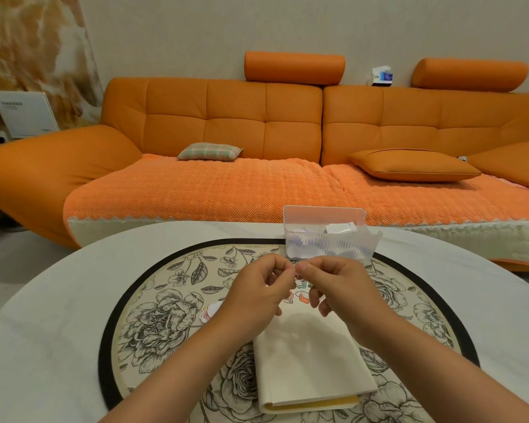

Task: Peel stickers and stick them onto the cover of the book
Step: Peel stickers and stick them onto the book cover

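Observation:
A cream-covered book (312, 361) lies shut on the flowered round mat, its far end carrying a few small colourful stickers (301, 296). My left hand (257, 294) and my right hand (339, 288) are raised above the book's far end, fingertips pinched together on a small sticker (296, 268) between them. The sticker is mostly hidden by my fingers. Another loose sticker (209, 311) lies on the mat to the left of the book, partly behind my left wrist.
A clear plastic box (327, 233) with paper pieces stands just beyond my hands at the mat's far edge. The round flowered mat (153, 325) sits on a white table (43, 331). An orange sofa (257, 148) with cushions fills the background.

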Available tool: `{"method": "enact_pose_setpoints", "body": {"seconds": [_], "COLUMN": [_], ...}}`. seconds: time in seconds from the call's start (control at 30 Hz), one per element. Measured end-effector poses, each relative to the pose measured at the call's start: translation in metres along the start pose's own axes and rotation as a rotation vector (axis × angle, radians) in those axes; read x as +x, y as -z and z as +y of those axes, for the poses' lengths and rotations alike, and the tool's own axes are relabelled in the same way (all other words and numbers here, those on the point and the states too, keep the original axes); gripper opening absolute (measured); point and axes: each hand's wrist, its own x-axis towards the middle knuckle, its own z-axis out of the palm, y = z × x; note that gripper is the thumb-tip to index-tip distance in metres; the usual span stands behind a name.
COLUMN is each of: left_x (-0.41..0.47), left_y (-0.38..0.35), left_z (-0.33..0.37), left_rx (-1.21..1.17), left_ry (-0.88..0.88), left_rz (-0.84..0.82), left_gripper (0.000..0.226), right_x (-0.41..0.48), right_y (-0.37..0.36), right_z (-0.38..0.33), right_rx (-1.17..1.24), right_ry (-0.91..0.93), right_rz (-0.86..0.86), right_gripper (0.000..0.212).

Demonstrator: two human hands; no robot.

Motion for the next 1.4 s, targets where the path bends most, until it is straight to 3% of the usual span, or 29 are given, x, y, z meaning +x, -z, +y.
{"method": "enact_pose_setpoints", "body": {"seconds": [0.27,0.5,0.77,1.0,1.07,1.2,1.4], "left_x": [-0.001,0.0,0.013,0.017,0.018,0.018,0.013], "left_y": [0.004,0.005,0.035,0.053,0.056,0.057,0.048], "left_z": [0.002,0.001,-0.013,-0.013,-0.015,-0.013,-0.004], "left_rx": [-0.077,-0.029,0.253,0.193,0.168,0.102,-0.049], "left_ry": [0.085,0.07,0.017,0.083,0.118,0.166,0.256], "left_rz": [-0.04,-0.005,0.088,0.109,0.102,0.09,0.035], "left_gripper": [0.011,0.008,0.015,0.015,0.016,0.019,0.019], "right_x": [0.0,0.002,0.032,0.105,0.119,0.122,0.062], "right_y": [0.0,-0.004,0.005,0.011,0.013,0.013,-0.006], "right_z": [0.002,0.007,0.003,-0.003,-0.002,-0.008,-0.019], "right_rx": [-0.114,-0.031,-0.152,-0.762,-0.895,-0.935,-0.9], "right_ry": [0.066,0.007,0.062,0.247,0.214,0.202,0.534], "right_rz": [0.064,0.049,0.211,0.367,0.342,0.266,0.105], "right_gripper": [0.014,0.017,0.021,0.011,0.016,0.03,0.015]}}
